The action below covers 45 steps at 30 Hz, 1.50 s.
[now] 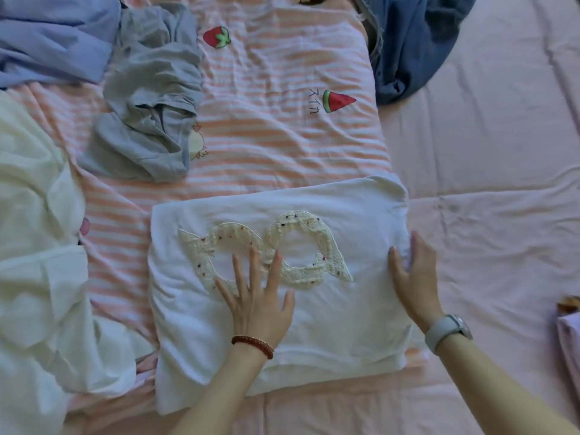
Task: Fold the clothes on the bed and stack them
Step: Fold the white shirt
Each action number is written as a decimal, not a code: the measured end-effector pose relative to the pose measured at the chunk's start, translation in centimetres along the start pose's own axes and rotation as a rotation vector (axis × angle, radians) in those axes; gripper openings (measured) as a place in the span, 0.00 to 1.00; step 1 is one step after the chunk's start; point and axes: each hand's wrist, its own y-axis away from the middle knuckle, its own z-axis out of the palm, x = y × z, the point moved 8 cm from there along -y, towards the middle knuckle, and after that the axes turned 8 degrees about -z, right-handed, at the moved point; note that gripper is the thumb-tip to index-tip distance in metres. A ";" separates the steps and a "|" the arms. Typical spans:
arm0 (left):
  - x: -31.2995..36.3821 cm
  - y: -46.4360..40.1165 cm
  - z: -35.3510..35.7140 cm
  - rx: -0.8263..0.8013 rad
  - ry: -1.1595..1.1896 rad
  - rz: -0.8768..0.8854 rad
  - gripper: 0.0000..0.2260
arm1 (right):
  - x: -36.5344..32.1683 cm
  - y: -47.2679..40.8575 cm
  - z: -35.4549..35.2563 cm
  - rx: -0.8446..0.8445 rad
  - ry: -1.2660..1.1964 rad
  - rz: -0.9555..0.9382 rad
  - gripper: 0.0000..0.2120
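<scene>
1. White sweatshirt [282,277], folded, at 6 o'clock on the striped quilt [266,146].
2. My left hand [260,302] presses flat, fingers spread, on its appliqué.
3. My right hand [414,277], fingers straight, touches its 3 o'clock edge.
4. Soft, light, floppy; I'd lift from underneath both sides.

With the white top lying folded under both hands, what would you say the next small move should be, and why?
Probably reach for the grey garment next. The white top already lies as a neat rectangle, with the left hand flat on its lace motif and the right hand straight-fingered at its right edge, so it seems finished. The grey garment lies crumpled and unfolded just beyond it on the striped blanket.
</scene>
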 end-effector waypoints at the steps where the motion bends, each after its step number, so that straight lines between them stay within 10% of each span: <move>1: 1.6 1.2 1.2 -0.045 -0.002 0.023 0.34 | 1.0 1.4 0.4 -0.010 -0.052 0.063 0.31; 14: 3.0 2.6 4.6 -0.388 0.017 -0.035 0.29 | 1.6 3.2 -0.3 -0.001 -0.429 0.282 0.10; 21: 0.1 3.0 -1.0 -0.450 1.202 -0.429 0.09 | -9.9 3.7 -0.5 -0.036 -0.252 -0.212 0.20; 28: -11.2 6.5 -3.1 -0.284 1.871 -0.805 0.17 | -24.3 9.2 9.9 -0.534 -0.286 -0.585 0.24; 32: -15.5 7.7 -2.1 -0.249 1.789 -0.864 0.21 | -25.1 12.8 15.7 -0.873 -0.218 -0.505 0.21; 35: -16.0 7.8 -0.3 -0.292 1.772 -0.918 0.31 | -23.5 10.8 15.4 -0.654 -0.187 -0.484 0.16; 39: -16.4 7.3 -2.1 0.096 1.220 -0.813 0.43 | -22.6 6.4 13.8 -0.321 0.062 -0.615 0.15; 45: -14.9 5.3 -2.9 0.186 0.650 -0.832 0.22 | -24.3 2.7 16.8 -0.393 0.151 -0.630 0.16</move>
